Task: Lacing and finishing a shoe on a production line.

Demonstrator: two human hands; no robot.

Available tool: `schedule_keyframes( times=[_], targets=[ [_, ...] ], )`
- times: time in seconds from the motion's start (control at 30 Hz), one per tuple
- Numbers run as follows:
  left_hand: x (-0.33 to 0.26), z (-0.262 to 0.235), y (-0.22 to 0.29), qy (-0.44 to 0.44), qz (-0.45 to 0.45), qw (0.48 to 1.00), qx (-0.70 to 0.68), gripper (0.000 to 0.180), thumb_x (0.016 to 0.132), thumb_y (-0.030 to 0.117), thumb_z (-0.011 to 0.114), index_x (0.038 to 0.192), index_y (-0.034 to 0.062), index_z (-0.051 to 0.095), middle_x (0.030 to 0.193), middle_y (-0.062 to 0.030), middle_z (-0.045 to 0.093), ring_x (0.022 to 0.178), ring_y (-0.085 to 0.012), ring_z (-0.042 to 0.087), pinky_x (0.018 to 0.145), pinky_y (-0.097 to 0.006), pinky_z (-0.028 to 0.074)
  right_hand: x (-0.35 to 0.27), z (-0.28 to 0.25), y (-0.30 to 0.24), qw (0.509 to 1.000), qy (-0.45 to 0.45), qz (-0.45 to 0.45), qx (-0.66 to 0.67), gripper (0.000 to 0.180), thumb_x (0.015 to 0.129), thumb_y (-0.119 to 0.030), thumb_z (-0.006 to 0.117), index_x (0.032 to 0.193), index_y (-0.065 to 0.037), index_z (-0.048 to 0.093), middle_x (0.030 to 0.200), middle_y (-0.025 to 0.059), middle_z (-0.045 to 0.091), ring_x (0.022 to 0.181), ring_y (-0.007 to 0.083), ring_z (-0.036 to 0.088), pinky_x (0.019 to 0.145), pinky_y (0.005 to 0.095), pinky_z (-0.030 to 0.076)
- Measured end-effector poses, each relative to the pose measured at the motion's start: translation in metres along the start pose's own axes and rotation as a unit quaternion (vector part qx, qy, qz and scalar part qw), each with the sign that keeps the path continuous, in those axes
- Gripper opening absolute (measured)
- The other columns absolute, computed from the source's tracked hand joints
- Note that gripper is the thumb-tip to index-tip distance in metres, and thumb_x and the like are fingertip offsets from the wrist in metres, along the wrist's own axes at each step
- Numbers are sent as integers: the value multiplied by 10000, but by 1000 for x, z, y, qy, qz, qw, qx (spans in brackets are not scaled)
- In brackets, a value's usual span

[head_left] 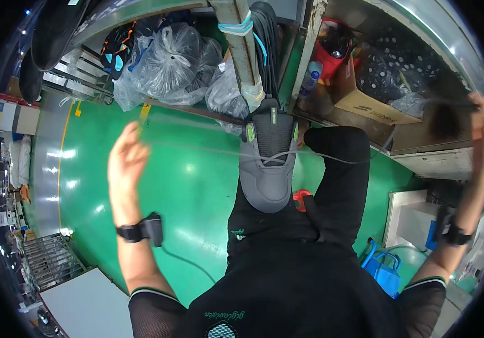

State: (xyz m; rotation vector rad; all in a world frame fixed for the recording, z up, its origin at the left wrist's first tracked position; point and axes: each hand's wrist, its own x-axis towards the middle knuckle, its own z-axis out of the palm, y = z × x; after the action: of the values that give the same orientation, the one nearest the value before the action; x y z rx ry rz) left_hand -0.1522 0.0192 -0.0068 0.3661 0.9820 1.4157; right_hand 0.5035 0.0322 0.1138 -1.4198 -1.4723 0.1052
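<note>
A grey shoe (265, 188) with bright green side tabs rests toe toward me over my lap, its dark tongue upright. A thin grey shoelace (340, 160) crosses over the shoe's throat and runs out to both sides. Out to the left, my left hand (128, 155) is raised with its fingers pinched on one stretch of the lace. My right hand (483, 121), lifted far to the right and smeared by motion, is closed on the other stretch. Both hands are well apart from the shoe itself.
Beyond the shoe stands a metal post (235, 39) with a bundle of black laces (265, 45). Plastic bags (171, 59) lie on a shelf to its left. A cardboard box (368, 104) sits in the cabinet at right. A blue plastic stool (382, 273) is low right.
</note>
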Motion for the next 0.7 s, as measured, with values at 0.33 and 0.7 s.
schedule_keyframes(
  times=[0.33, 0.7],
  targets=[
    [-46, -221, 115, 227, 109, 966, -61, 117, 967, 68, 510, 1040, 0, 570, 900, -67, 637, 722, -111, 554, 598, -253, 399, -237, 266, -26, 894, -422, 54, 144, 99, 807, -5, 638, 902, 1, 613, 848, 128, 609, 713, 292, 621, 634, 346, 497],
    [37, -61, 3, 34, 43, 990, 132, 201, 941, 117, 572, 1117, 24, 543, 861, -32, 614, 739, -113, 585, 644, -218, 461, -237, 258, -34, 835, -504, 140, 169, 116, 843, -95, 668, 849, -21, 579, 701, 52, 556, 599, 172, 554, 563, 315, 428]
  ],
)
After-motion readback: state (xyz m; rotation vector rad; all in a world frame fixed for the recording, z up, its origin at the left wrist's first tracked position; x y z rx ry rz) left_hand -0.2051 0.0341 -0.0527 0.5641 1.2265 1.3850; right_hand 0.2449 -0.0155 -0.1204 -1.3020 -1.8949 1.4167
